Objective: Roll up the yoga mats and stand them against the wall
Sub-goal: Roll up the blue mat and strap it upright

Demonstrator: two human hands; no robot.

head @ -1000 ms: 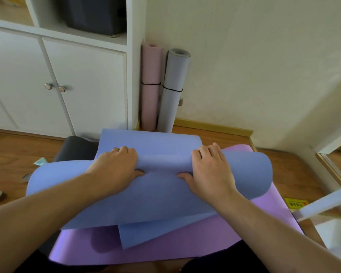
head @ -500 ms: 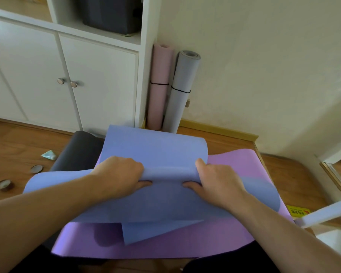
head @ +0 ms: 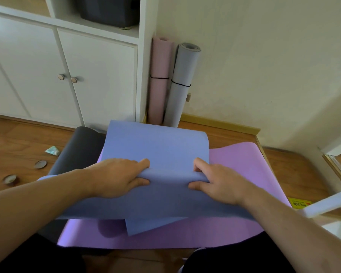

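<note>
Both hands grip a fold of the soft blue foam yoga mat [head: 158,146], which lies on the wooden floor [head: 18,142] on top of a flat purple yoga mat [head: 242,166]. The left hand [head: 116,177] and the right hand [head: 219,182] sit side by side but apart, each with its thumb under the raised fold and its fingers curled over the top, pinching the blue sheet. The fold runs left to right across the view, while the unrolled length of the mat stretches away toward the cream wall [head: 264,66]. A dark grey mat [head: 77,148] lies partly beneath the others at the left. In the corner, beside the white cupboard [head: 98,75], a rolled pink mat [head: 159,75] and a rolled pale grey mat [head: 181,83] stand upright, long axes vertical (each bound with a thin black band), touching each other and leaning on the wall.
</note>
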